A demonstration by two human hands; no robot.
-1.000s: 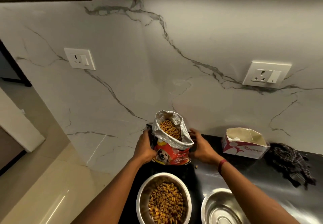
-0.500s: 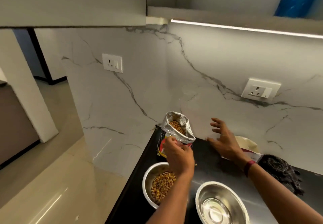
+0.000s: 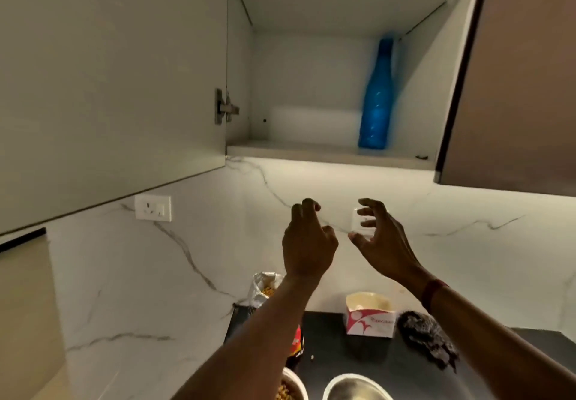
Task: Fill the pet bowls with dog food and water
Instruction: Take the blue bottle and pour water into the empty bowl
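The left hand [image 3: 307, 243] and right hand [image 3: 381, 240] have left the dog food bag [image 3: 265, 287] and are rising toward the cabinet [image 3: 311, 81]. Nearest, the kibble bowl [image 3: 290, 387] is sitting by the table's [image 3: 343, 356] left edge, the steel bowl [image 3: 355, 388] beside it showing bare metal. The left grip is curling loosely and the right is spreading wide, both holding nothing. A blue bottle [image 3: 375, 97] is standing on the shelf [image 3: 296, 150] above, with free room to its left.

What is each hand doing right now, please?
Left hand: loosely curled, holding nothing.
Right hand: open, fingers spread, holding nothing.
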